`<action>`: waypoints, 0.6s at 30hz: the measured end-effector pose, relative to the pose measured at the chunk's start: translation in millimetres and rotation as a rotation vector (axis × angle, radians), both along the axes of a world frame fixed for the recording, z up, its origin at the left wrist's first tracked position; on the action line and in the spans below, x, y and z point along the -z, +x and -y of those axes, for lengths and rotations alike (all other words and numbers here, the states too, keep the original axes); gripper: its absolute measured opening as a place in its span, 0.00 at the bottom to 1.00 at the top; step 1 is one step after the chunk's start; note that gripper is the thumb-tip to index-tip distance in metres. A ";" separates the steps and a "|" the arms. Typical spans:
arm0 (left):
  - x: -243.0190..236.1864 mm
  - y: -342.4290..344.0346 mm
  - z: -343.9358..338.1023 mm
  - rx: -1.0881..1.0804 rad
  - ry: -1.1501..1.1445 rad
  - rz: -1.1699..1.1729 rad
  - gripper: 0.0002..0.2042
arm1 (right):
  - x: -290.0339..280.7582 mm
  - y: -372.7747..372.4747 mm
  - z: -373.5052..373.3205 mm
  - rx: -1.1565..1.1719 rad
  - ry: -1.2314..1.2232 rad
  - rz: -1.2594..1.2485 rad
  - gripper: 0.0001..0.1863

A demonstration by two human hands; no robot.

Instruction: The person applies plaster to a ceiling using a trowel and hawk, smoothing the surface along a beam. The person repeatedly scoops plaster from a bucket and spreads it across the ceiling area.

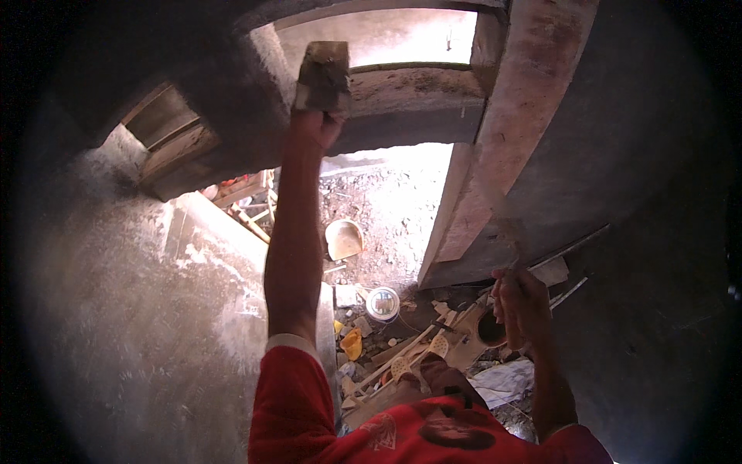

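My left hand (315, 127) is raised at the top centre, closed on a flat, grimy rectangular float (325, 73), held against or just before the plastered lintel (410, 93) beneath a bright upper opening. My right hand (519, 301) is lower at the right, fingers curled round the handle of a tool whose upper part is a faint blur (506, 224); I cannot make out its shape. Behind that blur stands a long pale vertical door jamb (533, 77), beside the grey plastered wall.
Below, my sandalled feet (417, 356) stand on boards among rubble, a white bucket (382, 304), a dark container (491, 329), a yellow bag (351, 343) and a white sack (495, 383). Through the doorway lie a pale basin (344, 238) and poles (251, 220). A grey wall (139, 325) rises at left.
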State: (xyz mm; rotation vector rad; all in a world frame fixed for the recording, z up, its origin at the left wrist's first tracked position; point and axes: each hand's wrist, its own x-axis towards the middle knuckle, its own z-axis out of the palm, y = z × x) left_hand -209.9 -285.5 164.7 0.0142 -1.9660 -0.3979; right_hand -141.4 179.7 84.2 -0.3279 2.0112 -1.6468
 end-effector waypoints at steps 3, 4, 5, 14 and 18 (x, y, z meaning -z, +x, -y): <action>10.6 31.6 -46.8 0.193 0.191 -0.029 0.20 | 42.8 -2.5 -15.6 -0.129 -0.071 -0.502 0.24; 20.9 44.6 -65.6 0.263 0.273 -0.004 0.20 | 44.7 0.1 -17.9 -0.166 -0.145 -0.511 0.26; 34.4 65.5 -82.0 0.323 0.354 0.022 0.20 | 23.6 7.2 -3.7 -0.206 -0.311 -0.279 0.27; 128.5 209.7 -207.8 0.726 1.018 0.493 0.22 | 1.3 49.3 26.6 -0.415 -0.665 0.919 0.28; 131.5 234.8 -214.3 0.735 1.064 0.521 0.23 | 31.9 57.2 24.5 -0.523 -0.529 0.736 0.28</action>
